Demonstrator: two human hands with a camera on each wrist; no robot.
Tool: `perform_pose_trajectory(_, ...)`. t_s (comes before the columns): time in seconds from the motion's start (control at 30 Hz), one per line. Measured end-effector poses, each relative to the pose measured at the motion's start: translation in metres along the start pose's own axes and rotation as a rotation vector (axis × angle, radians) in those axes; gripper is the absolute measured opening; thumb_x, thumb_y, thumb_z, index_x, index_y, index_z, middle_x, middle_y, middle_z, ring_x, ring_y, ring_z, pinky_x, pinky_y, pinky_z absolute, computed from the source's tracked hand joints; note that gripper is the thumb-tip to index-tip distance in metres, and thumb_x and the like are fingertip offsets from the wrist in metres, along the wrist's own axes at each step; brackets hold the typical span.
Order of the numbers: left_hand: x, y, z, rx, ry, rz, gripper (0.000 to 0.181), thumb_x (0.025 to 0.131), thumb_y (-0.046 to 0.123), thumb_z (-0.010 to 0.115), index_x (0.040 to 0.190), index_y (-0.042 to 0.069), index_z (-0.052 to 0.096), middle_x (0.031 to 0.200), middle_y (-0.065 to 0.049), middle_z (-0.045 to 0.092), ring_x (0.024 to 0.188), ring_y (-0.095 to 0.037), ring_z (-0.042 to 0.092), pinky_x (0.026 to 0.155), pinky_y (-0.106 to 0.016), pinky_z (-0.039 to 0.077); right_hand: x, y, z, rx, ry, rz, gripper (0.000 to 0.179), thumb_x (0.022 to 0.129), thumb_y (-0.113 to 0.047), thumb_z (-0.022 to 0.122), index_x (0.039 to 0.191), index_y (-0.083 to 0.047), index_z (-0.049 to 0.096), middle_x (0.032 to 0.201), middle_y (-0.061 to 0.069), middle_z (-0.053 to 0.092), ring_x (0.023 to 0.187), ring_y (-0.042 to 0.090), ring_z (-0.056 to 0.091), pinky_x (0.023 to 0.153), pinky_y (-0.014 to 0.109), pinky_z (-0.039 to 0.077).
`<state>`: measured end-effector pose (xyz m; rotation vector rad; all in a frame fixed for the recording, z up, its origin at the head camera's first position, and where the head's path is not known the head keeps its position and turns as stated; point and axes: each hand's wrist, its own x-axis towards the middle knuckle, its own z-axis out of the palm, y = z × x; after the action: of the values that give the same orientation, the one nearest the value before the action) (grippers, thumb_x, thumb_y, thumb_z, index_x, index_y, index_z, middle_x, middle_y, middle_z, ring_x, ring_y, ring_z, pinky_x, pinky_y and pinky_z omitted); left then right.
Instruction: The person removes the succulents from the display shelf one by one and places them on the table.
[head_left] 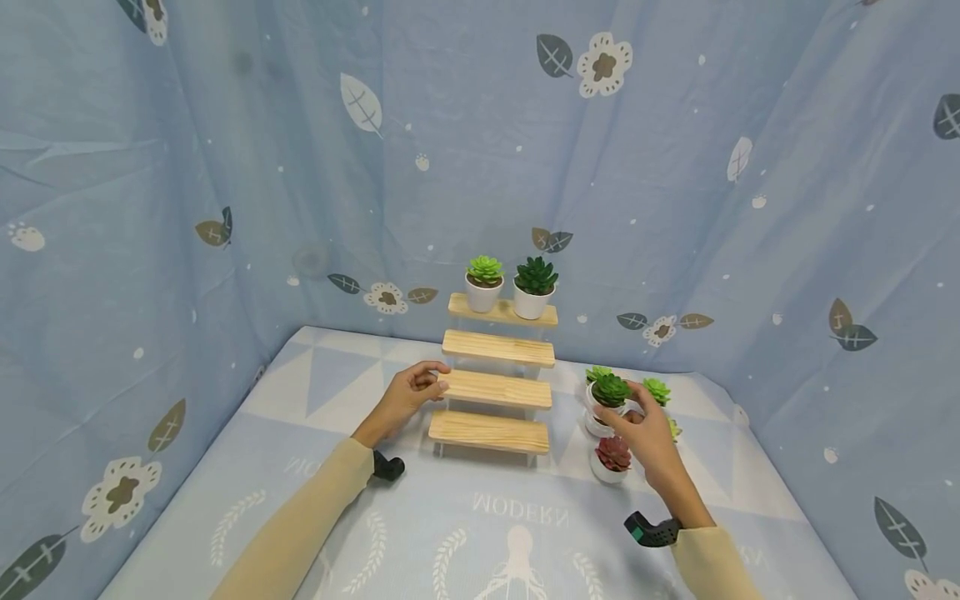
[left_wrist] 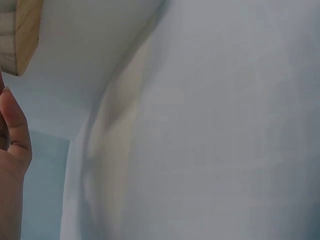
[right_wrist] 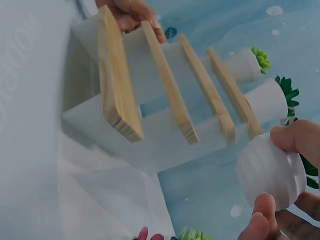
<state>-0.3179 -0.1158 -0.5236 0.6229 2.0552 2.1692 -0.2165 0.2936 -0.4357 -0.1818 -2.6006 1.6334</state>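
A stepped display stand (head_left: pixel 491 431) with pale wooden boards and clear supports stands mid-table. My left hand (head_left: pixel 408 396) is at its left end, thumb and finger about the edge of the second board from the bottom; in the left wrist view the thumb (left_wrist: pixel 14 117) is just under a board end. To the stand's right, my right hand (head_left: pixel 643 429) holds a potted succulent (head_left: pixel 611 390), dark green in a white pot; the right wrist view shows thumb and fingers around the ribbed pot (right_wrist: pixel 270 170). On the top board stand a light green succulent (head_left: pixel 484 283) and a dark green succulent (head_left: pixel 535 287).
Under and around my right hand, more potted succulents stand on the table: a red succulent (head_left: pixel 612 458) in front, a light green succulent (head_left: pixel 657 391) behind, others partly hidden. A patterned cloth (head_left: pixel 337 517) covers the table. Blue curtains (head_left: pixel 465 167) hang behind and at the sides.
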Motion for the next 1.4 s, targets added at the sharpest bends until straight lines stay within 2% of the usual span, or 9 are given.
perform_pose_trajectory(0.07, 0.000, -0.001, 0.000, 0.000, 0.001, 0.002, 0.040, 0.099, 0.023, 0.074, 0.133, 0.007, 0.062, 0.100, -0.012, 0.067, 0.088, -0.024, 0.066, 0.096, -0.066, 0.050, -0.004, 0.002, -0.003, -0.021, 0.003, 0.017, 0.095, 0.090, -0.050, 0.079, 0.162, -0.015, 0.028, 0.161, 0.016, 0.030, 0.086, 0.018, 0.053, 0.064, 0.032, 0.045)
perform_pose_trajectory(0.2, 0.000, -0.001, 0.000, 0.004, 0.004, 0.002, 0.039, 0.099, 0.022, 0.073, 0.133, 0.007, 0.063, 0.100, -0.013, 0.067, 0.088, -0.024, 0.067, 0.095, -0.064, 0.052, -0.010, 0.008, -0.008, -0.012, 0.006, 0.034, 0.098, 0.090, -0.049, 0.079, 0.164, -0.015, 0.024, 0.161, 0.017, 0.030, 0.079, 0.021, 0.055, 0.068, 0.035, 0.049)
perform_pose_trajectory(0.3, -0.001, -0.001, 0.000, 0.006, 0.004, 0.005, 0.038, 0.099, 0.022, 0.073, 0.133, 0.007, 0.063, 0.099, -0.013, 0.067, 0.090, -0.032, 0.066, 0.095, -0.062, 0.053, -0.013, 0.012, -0.012, 0.022, 0.006, 0.034, 0.097, 0.091, -0.047, 0.079, 0.164, -0.015, 0.023, 0.160, 0.017, 0.031, 0.069, 0.025, 0.054, 0.062, 0.035, 0.051)
perform_pose_trajectory(0.4, -0.002, -0.001, 0.000, 0.012, 0.003, 0.008, 0.038, 0.099, 0.021, 0.073, 0.133, 0.007, 0.063, 0.099, -0.014, 0.067, 0.094, -0.045, 0.063, 0.094, -0.060, 0.055, -0.014, 0.018, -0.016, 0.026, 0.012, 0.044, 0.096, 0.091, -0.048, 0.079, 0.163, -0.016, 0.023, 0.160, 0.017, 0.031, 0.070, 0.022, 0.056, 0.055, 0.032, 0.050)
perform_pose_trajectory(0.53, -0.002, -0.002, 0.000, 0.018, 0.003, 0.008, 0.037, 0.100, 0.021, 0.072, 0.133, 0.008, 0.063, 0.099, -0.015, 0.067, 0.098, -0.054, 0.058, 0.094, -0.061, 0.054, -0.014, 0.028, -0.022, 0.017, 0.029, 0.072, 0.098, 0.091, -0.050, 0.078, 0.164, -0.017, 0.022, 0.161, 0.016, 0.030, 0.074, 0.021, 0.057, 0.058, 0.034, 0.050)
perform_pose_trajectory(0.73, -0.001, -0.002, -0.001, 0.012, 0.001, 0.003, 0.037, 0.100, 0.022, 0.072, 0.133, 0.009, 0.063, 0.100, -0.015, 0.067, 0.097, -0.051, 0.060, 0.095, -0.064, 0.052, -0.020, 0.040, -0.030, 0.001, 0.055, 0.102, 0.102, 0.090, -0.053, 0.078, 0.165, -0.017, 0.018, 0.157, 0.017, 0.033, 0.076, 0.025, 0.058, 0.060, 0.036, 0.052)
perform_pose_trajectory(0.97, -0.001, -0.001, 0.000, 0.007, -0.005, 0.009, 0.036, 0.100, 0.021, 0.072, 0.133, 0.009, 0.063, 0.101, -0.015, 0.067, 0.100, -0.058, 0.056, 0.095, -0.066, 0.051, -0.026, 0.057, -0.037, 0.026, 0.089, 0.093, 0.091, 0.093, -0.045, 0.078, 0.162, -0.016, 0.026, 0.154, 0.015, 0.036, 0.071, 0.020, 0.055, 0.055, 0.032, 0.052)
perform_pose_trajectory(1.23, -0.001, 0.000, 0.000, -0.006, -0.006, 0.008, 0.038, 0.099, 0.022, 0.073, 0.133, 0.007, 0.063, 0.102, -0.017, 0.067, 0.094, -0.037, 0.065, 0.097, -0.068, 0.049, -0.031, 0.070, -0.043, 0.022, 0.107, 0.130, 0.093, 0.092, -0.044, 0.079, 0.162, -0.015, 0.025, 0.159, 0.017, 0.031, 0.072, 0.015, 0.055, 0.056, 0.029, 0.051)
perform_pose_trajectory(1.4, 0.000, -0.001, 0.000, 0.001, -0.009, 0.011, 0.039, 0.099, 0.022, 0.073, 0.133, 0.007, 0.062, 0.103, -0.018, 0.066, 0.097, -0.044, 0.063, 0.096, -0.066, 0.051, -0.032, 0.078, -0.045, 0.025, 0.121, 0.140, 0.094, 0.091, -0.044, 0.080, 0.162, -0.014, 0.025, 0.158, 0.017, 0.033, 0.069, 0.015, 0.053, 0.056, 0.028, 0.051)
